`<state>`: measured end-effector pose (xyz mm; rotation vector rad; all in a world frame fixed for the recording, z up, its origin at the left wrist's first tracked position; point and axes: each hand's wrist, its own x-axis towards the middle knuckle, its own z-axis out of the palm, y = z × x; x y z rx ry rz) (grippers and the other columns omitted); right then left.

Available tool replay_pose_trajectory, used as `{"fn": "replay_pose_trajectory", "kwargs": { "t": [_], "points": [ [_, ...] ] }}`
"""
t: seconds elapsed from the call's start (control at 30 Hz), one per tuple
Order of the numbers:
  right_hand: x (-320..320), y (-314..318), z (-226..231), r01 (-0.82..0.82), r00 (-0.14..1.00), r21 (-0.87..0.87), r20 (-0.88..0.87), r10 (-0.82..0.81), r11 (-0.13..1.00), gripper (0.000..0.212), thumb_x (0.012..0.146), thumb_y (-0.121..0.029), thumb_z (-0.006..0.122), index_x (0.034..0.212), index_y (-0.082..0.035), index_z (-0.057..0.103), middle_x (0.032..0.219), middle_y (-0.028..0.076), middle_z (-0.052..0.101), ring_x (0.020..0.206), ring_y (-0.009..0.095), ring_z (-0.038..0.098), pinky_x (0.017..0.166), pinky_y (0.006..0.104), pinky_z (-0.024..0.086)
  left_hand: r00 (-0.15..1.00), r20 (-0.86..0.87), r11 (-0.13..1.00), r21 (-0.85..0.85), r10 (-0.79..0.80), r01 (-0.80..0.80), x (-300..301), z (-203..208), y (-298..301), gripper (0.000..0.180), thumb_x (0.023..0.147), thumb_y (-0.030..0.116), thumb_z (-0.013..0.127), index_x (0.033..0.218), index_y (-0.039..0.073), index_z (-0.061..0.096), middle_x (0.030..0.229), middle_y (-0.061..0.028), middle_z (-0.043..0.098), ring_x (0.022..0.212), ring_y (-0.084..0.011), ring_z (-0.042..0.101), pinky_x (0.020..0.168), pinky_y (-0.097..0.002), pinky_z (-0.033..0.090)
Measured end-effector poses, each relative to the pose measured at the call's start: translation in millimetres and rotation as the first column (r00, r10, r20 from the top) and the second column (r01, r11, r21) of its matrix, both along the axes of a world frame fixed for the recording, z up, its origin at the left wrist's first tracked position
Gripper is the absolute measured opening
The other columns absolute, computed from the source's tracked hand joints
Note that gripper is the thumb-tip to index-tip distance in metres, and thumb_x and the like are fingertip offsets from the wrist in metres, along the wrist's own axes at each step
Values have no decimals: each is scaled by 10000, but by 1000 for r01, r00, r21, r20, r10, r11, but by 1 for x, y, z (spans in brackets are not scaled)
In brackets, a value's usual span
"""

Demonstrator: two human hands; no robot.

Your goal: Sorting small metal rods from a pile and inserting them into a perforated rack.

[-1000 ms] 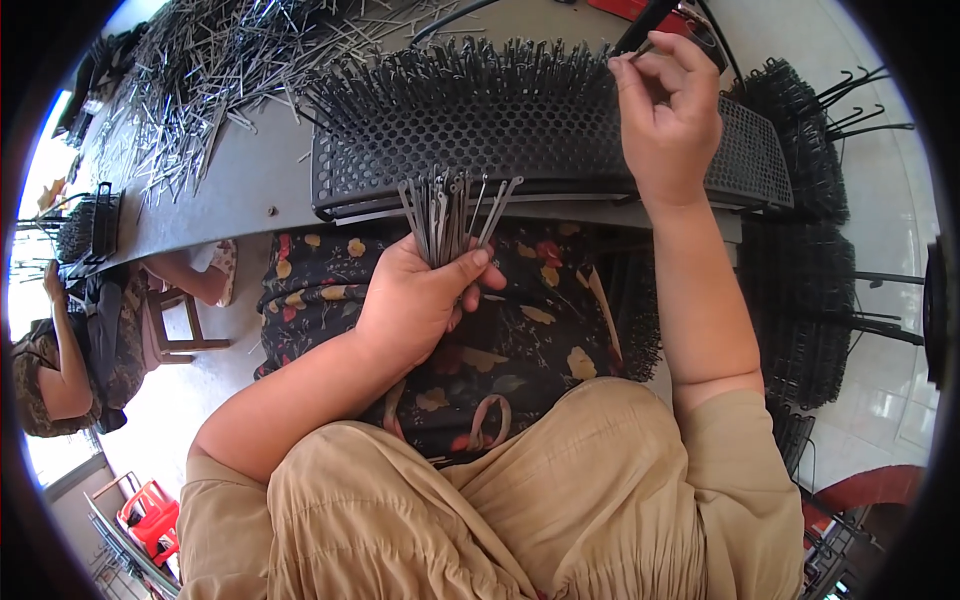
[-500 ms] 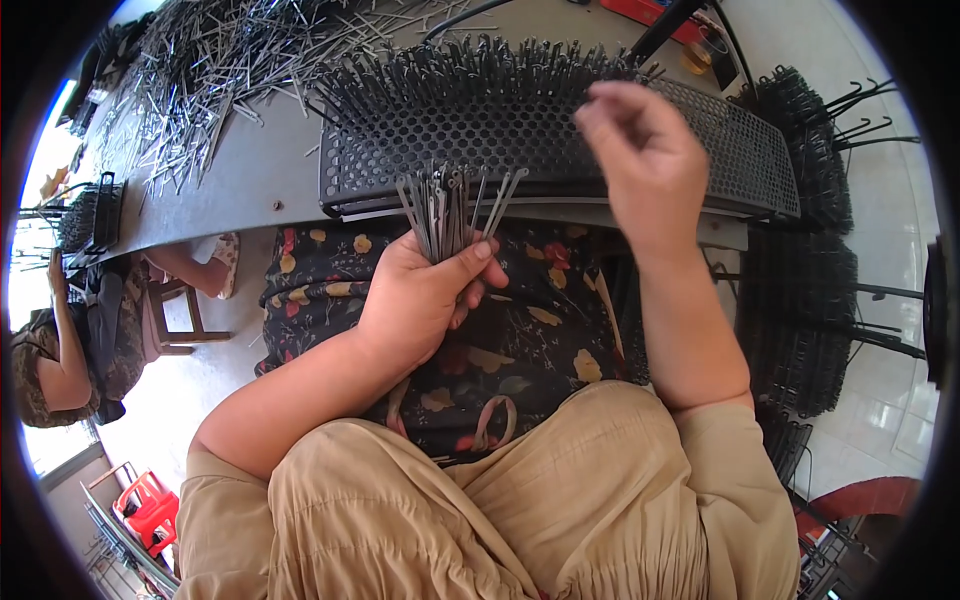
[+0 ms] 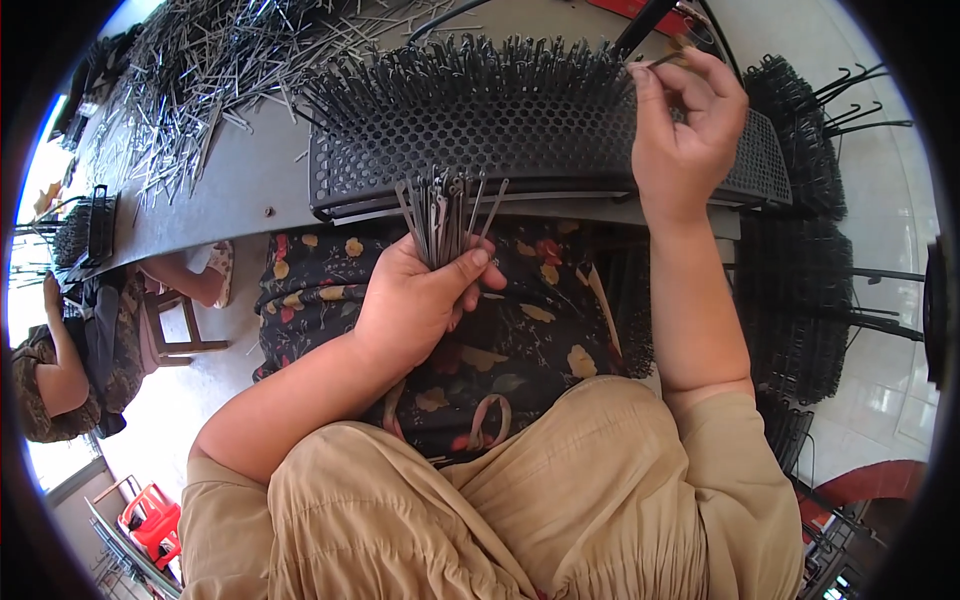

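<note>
A bundle of thin grey metal strips point(image 3: 441, 215) with small holes at their tips stands upright in my left hand point(image 3: 410, 290), which is closed round its lower part above my lap. My right hand point(image 3: 690, 140) is raised over the right part of a black perforated metal rack point(image 3: 430, 155). Its thumb and fingertips pinch one thin metal strip point(image 3: 664, 60), partly hidden by the fingers. Many similar dark strips point(image 3: 500, 65) stand packed in the rack, just left of my right fingertips.
Loose metal strips point(image 3: 200, 90) lie heaped on the grey table point(image 3: 225, 195) at the far left. Dark loaded racks with hooked rods point(image 3: 795, 300) stand along the right. A person point(image 3: 65, 370) sits at the left near a wooden stool point(image 3: 180, 320). A red plastic stool point(image 3: 152, 520) is behind.
My right hand has moved up and right, and a strip now shows between its fingertips. My left hand still holds the bundle in nearly the same place.
</note>
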<state>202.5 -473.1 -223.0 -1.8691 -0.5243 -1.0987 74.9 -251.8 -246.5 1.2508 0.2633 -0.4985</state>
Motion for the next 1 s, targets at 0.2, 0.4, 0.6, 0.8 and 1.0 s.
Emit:
{"fn": "replay_pose_trajectory", "kwargs": {
  "t": [0.2,0.4,0.6,0.8,1.0],
  "points": [
    [14,-5,-15,75,997,-115,-5,-76,991,351,838,0,711,1123,-24,508,901,68,695,793,90,633,706,206,491,1000,7,1000,1,-8,8,-1,-1,2,98,938,124,609,978,35,607,787,-51,677,552,-34,508,430,-180,391],
    [4,3,5,242,969,-358,50,-240,902,322,807,-41,739,1098,-80,607,900,31,703,811,116,641,749,253,498,1000,-4,1000,-12,-10,10,0,-1,2,98,931,126,619,973,38,608,783,-50,674,553,-34,509,428,-180,391],
    [17,-14,-3,229,973,-484,108,-202,845,170,798,-55,739,959,-80,690,931,13,702,878,134,618,797,269,483,1000,-23,1000,-12,-6,6,3,0,2,98,932,124,614,976,37,607,769,-44,667,558,-35,512,427,-182,391],
    [-22,16,2,-17,904,-12,-428,10,1000,122,841,-37,707,959,-19,685,894,42,684,754,79,607,678,204,498,998,-58,998,-59,9,-12,2,-3,5,116,946,126,587,1006,31,613,794,-35,660,580,-41,518,449,-183,399],
    [-80,51,-2,-310,289,591,-687,666,744,371,826,2,681,1174,-6,555,882,81,677,713,96,623,578,190,473,998,63,991,-132,-8,16,1,2,2,129,964,145,563,1032,48,615,785,-31,647,596,-43,511,452,-182,389]
  ]
}}
